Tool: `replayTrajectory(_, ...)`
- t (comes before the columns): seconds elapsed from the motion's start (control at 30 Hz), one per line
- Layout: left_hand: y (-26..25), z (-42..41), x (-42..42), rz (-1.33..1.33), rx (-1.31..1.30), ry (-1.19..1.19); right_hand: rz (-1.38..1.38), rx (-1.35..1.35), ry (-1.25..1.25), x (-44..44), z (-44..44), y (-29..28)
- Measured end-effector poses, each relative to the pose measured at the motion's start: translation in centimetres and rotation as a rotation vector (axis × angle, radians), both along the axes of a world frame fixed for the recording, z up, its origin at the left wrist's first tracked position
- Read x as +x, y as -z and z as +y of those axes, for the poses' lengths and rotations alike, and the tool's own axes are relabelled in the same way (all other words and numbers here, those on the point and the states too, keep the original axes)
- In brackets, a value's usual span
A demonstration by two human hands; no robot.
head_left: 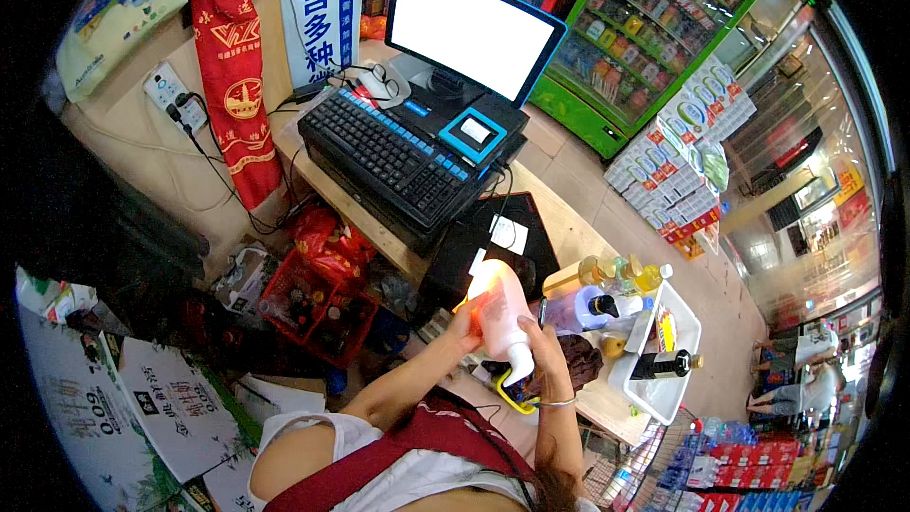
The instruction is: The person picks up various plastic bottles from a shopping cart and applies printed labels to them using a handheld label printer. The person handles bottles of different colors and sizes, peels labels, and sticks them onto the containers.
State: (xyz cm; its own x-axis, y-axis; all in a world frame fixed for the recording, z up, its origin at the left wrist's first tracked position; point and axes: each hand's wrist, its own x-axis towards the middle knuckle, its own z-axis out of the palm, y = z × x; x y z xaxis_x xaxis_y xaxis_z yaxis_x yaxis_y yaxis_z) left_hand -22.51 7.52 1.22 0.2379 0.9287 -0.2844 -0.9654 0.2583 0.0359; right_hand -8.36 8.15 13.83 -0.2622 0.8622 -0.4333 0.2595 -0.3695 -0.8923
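Note:
A pale pink pump bottle (501, 306) is held between both hands, tilted with its white pump head towards my body. My left hand (467, 327) grips its left side, fingers partly behind it. My right hand (546, 348), with a metal bangle at the wrist, rests against its right side near the pump; a dark, thin pen-like thing stands up by its fingers. Past the bottle lie a black mat (533, 227) and a white slip of paper (509, 235). Right of my hands stand a purple container (572, 309) with a black pump top and several small bottles.
A black point-of-sale keyboard (387, 146) and a lit monitor (473, 25) occupy the counter's far part. On the right, a white tray (668, 398) holds a dark bottle (661, 365). Red crates (320, 313) stand below left. Two people (803, 391) are far off at right.

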Motion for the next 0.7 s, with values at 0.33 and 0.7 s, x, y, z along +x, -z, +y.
replayTrajectory(0.33, -3.2, 0.1, 0.7, -0.02, -0.093, 0.028, 0.241, -0.139, 0.076, 1.1, 2.1, -0.6)
replayTrajectory(0.7, -3.2, 0.5, 1.1, -0.214, -0.092, 0.053, -0.275, 0.322, -0.198, 0.7, 4.7, -4.5)
